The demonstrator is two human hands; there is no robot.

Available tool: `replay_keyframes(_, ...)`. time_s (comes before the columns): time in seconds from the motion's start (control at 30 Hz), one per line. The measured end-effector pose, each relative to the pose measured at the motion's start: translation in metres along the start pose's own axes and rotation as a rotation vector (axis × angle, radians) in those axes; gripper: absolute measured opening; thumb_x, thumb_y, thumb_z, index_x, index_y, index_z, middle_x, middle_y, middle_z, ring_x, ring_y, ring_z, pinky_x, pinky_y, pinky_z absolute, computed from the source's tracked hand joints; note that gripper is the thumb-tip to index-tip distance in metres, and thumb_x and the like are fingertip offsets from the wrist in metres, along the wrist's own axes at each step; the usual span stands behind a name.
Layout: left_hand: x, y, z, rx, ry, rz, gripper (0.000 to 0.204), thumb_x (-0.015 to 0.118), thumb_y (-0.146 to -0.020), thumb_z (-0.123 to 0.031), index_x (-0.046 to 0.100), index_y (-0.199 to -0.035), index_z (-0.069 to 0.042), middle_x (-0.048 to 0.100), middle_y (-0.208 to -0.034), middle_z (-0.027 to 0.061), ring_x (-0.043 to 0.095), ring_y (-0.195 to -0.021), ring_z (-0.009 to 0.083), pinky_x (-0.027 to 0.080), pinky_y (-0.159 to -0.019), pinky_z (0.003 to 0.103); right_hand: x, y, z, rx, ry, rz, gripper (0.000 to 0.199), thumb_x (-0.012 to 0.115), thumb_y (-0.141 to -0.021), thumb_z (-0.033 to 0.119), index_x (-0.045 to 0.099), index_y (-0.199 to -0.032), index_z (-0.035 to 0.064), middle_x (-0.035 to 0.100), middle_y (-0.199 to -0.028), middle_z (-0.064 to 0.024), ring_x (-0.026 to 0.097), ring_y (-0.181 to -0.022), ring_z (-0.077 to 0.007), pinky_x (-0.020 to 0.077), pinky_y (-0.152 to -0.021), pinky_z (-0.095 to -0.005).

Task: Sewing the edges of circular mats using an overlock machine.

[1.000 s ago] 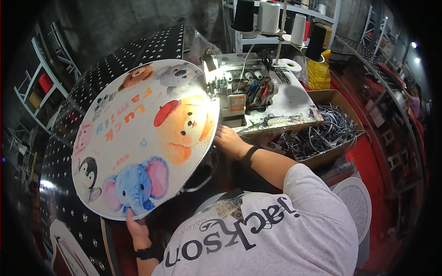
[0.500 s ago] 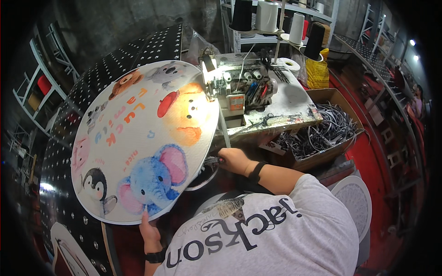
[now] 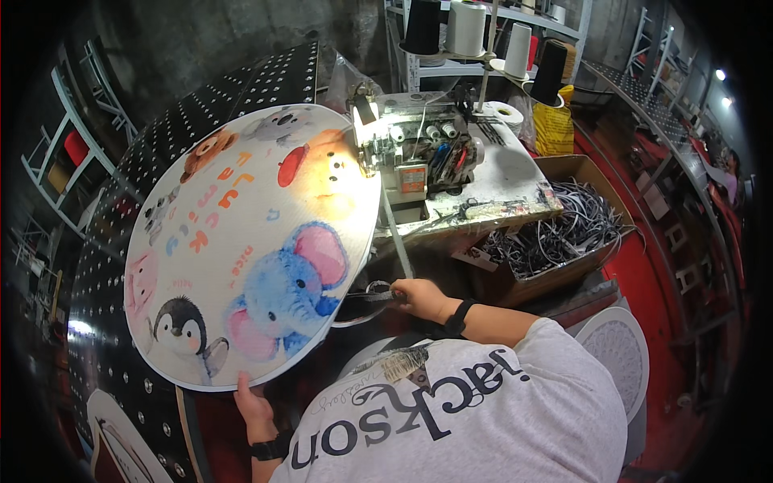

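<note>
A large round white mat [image 3: 205, 278] printed with cartoon animals lies tilted, its right edge under the lit head of a sewing machine [image 3: 415, 165]. My left hand [image 3: 254, 408] grips the mat's near rim, thumb on top, the other fingers hidden beneath. To the right of the mat, my right hand [image 3: 420, 298] is closed around the lower end of a narrow grey strip [image 3: 396, 233] that runs down from the machine. Beside that hand, a dark looped piece [image 3: 372, 295] sits partly under the mat's edge; its kind is unclear.
Behind the mat spreads a black table [image 3: 266, 80] with rows of shiny studs. A cardboard box [image 3: 592, 262] full of tangled trimmings stands right of the machine, near a yellow bag [image 3: 555, 125]. Thread cones [image 3: 467, 28] rise above. Another round mat [image 3: 616, 354] leans at my right.
The mat has turned counterclockwise, the elephant and penguin shifting right. My right hand has moved slightly right and down with the strip's end; my left hand has slid a little left.
</note>
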State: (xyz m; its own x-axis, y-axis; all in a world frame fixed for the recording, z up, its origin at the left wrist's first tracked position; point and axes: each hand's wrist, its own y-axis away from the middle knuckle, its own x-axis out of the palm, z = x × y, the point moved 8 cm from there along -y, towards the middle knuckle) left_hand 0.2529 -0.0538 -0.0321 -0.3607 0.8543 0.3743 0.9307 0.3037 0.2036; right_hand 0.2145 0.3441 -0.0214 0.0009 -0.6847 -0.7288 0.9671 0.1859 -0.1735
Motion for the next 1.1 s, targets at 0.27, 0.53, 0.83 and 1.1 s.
replay_keyframes(0.27,-0.013,-0.017,-0.027,0.018,0.076,-0.16,0.041,0.048,-0.08,-0.026,0.043,-0.109,0.003,0.049,-0.109,0.0105,0.048,-0.097,0.0214,0.038,-0.083,0.032,0.016,0.009,-0.003,0.004,-0.032,0.085,0.026,0.064,-0.065,0.017,0.053,-0.086,0.0068,0.057,-0.076,-0.0114,0.056,-0.071,-0.029,0.0442,-0.061,-0.0339)
replay_keyframes(0.53,0.004,-0.002,0.0,0.024,0.014,-0.007,0.042,0.051,-0.079,-0.023,0.041,-0.112,0.001,0.05,-0.105,0.0089,0.053,-0.089,0.0197,0.043,-0.072,0.032,0.023,0.01,-0.002,-0.004,-0.027,0.135,0.026,0.062,-0.068,0.028,0.052,-0.082,0.0073,0.057,-0.073,-0.0132,0.055,-0.067,-0.0323,0.0435,-0.058,-0.0369)
replay_keyframes(0.83,-0.004,-0.008,-0.009,-0.016,0.102,-0.138,0.041,0.049,-0.078,-0.026,0.043,-0.108,0.001,0.047,-0.108,0.0109,0.049,-0.097,0.0229,0.04,-0.082,0.035,0.031,0.012,-0.004,0.053,-0.015,0.238,0.027,0.06,-0.069,0.027,0.052,-0.083,0.0059,0.056,-0.074,-0.0151,0.054,-0.071,-0.0325,0.0425,-0.061,-0.0374)
replay_keyframes(1.1,-0.005,-0.006,0.007,-0.038,0.077,-0.05,0.036,0.05,-0.078,-0.016,0.044,-0.107,0.004,0.048,-0.107,0.012,0.048,-0.098,0.0221,0.037,-0.086,0.033,0.034,0.012,-0.002,0.07,0.022,0.304,0.028,0.059,-0.069,0.027,0.052,-0.085,0.0055,0.057,-0.074,-0.0152,0.055,-0.071,-0.0322,0.0426,-0.063,-0.0374)
